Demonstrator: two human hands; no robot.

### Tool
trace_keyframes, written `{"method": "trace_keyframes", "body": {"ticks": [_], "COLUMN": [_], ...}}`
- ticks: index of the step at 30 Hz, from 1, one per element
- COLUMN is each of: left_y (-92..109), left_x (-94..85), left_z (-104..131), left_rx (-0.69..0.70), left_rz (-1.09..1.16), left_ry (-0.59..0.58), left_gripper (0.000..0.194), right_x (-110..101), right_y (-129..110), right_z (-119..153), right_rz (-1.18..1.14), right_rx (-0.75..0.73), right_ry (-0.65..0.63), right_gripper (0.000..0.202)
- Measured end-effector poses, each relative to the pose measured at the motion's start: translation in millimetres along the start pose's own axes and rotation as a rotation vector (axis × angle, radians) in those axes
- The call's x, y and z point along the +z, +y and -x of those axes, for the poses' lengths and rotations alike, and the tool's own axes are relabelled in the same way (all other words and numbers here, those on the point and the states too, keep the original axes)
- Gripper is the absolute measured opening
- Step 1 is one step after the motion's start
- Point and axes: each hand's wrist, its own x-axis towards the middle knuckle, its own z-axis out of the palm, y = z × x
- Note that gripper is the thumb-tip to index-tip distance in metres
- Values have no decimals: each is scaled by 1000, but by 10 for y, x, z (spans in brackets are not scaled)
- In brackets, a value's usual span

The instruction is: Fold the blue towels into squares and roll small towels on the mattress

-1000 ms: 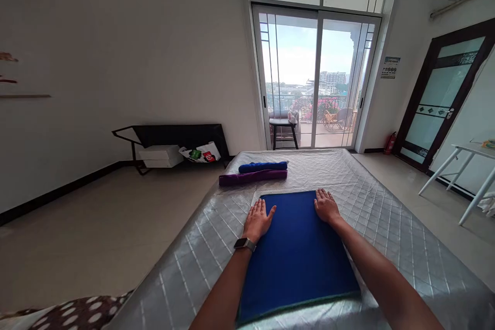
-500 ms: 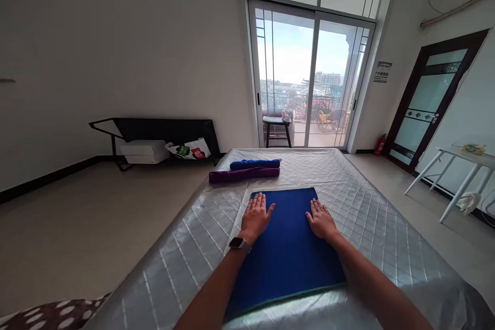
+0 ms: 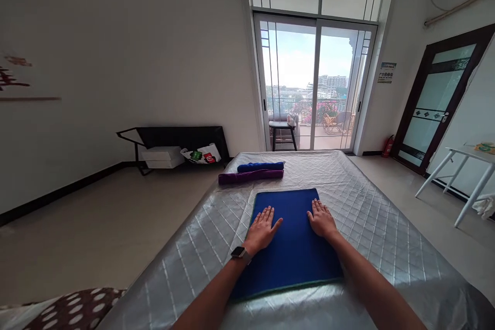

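A blue cloth [image 3: 296, 247] with a green edge lies flat on the silver quilted cover [image 3: 356, 191]. On its left part rests my left hand [image 3: 262, 229], palm down with the thumb spread and a watch [image 3: 238, 252] on the wrist. My right hand [image 3: 322, 217] lies flat at the cloth's right edge, near the far corner, fingers stretched out. Neither hand grips anything. Beyond the cloth, a rolled purple cloth [image 3: 250, 176] and a rolled blue cloth [image 3: 260, 166] lie side by side.
A black folded frame [image 3: 181, 139] with white boxes [image 3: 162, 157] stands by the left wall. White table [image 3: 469, 152] at the right, glass sliding doors [image 3: 317, 87] ahead. Brown dotted fabric [image 3: 77, 309] shows at the lower left.
My left hand has slid nearer to me along the cloth, its thumb spread wider. My right hand stays at the right edge. The view has shifted slightly left.
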Motion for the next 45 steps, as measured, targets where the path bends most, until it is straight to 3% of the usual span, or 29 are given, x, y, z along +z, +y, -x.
{"method": "trace_keyframes", "body": {"ticks": [4, 10, 14, 21, 30, 34, 39, 42, 45], "left_y": [-385, -402, -408, -429, -123, 338, 960, 965, 652], "left_x": [-30, -110, -89, -63, -433, -418, -242, -208, -239], "left_z": [258, 374, 337, 311, 429, 482, 528, 559, 647], "left_rx": [-134, -144, -150, -140, -16, 26, 254, 245, 139], "left_rz": [-42, -60, -48, -103, -254, -160, -22, 11, 3], "left_ry": [14, 12, 20, 25, 161, 114, 30, -21, -63], "left_gripper": [81, 80, 78, 79, 65, 66, 68, 68, 68], "right_x": [-14, -103, -54, 110, 54, 37, 15, -5, -27], "right_y": [-8, -89, -112, -13, -68, -79, -89, -94, -100], "right_z": [-3, 121, 447, 1174, 1321, 1333, 1336, 1339, 1348], "right_rz": [11, 61, 53, -19, -55, -68, -74, -77, -71], "right_rx": [8, -3, -43, -8, -9, -20, -15, -13, -13], "right_ry": [-8, 72, 74, -39, -34, -39, -47, -50, -66], "right_gripper": [66, 62, 62, 69, 70, 70, 70, 70, 71]}}
